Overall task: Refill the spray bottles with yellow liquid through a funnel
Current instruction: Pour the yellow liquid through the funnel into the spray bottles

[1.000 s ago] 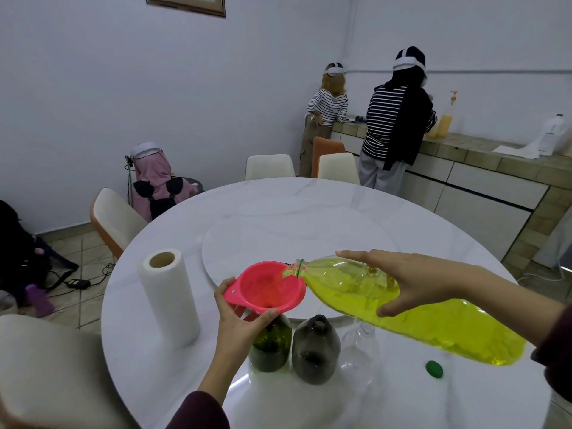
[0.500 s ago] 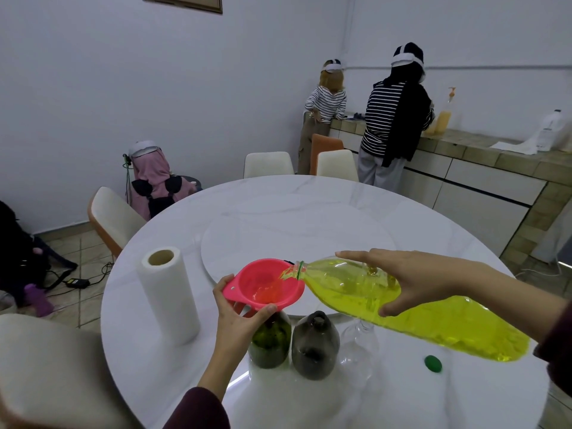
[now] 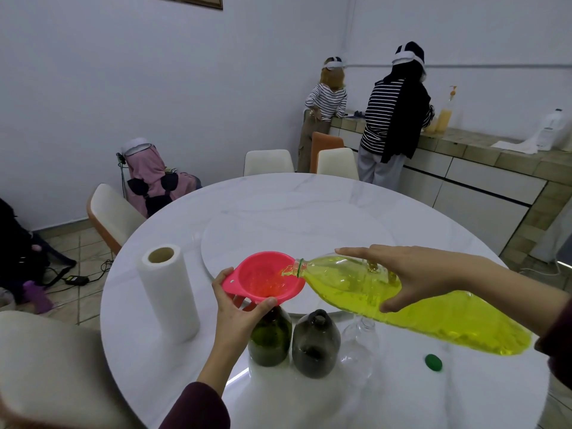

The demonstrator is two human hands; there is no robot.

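**A:** What are your fingers doing?

**B:** Your left hand (image 3: 236, 314) pinches the near rim of the pink funnel (image 3: 265, 281), thumb on the right of it, the other fingers (image 3: 220, 278) curled up behind its tab. Your right hand (image 3: 411, 275) wraps over the large clear bottle (image 3: 411, 305) of yellow liquid: index finger stretched along the top toward the neck, thumb underneath.

**A:** Which way does that bottle point?

**B:** Its long axis runs almost level, from lower right to upper left. The open mouth is at the left, just over the funnel's right rim; the base is at the right near your sleeve, a little lower in the view. Yellow liquid lies along the underside of the bottle and shows at the mouth.

**A:** And the funnel?

**B:** It sits, tilted a little, on the neck of the green bottle (image 3: 270, 339), which stands upright on the round white bench (image 3: 309, 193). Just right of it stands a dark smoky bottle (image 3: 315, 345), open-topped, then a clear bottle (image 3: 360, 342) partly under the big one.

**A:** Anything further out?

**B:** A green cap (image 3: 433, 362) lies on the bench to the right, apart from the bottles. A paper towel roll (image 3: 168, 292) stands upright to the left. Beyond are white chairs (image 3: 268, 162) and two people in striped tops (image 3: 387, 119) at a tiled counter (image 3: 483, 150).
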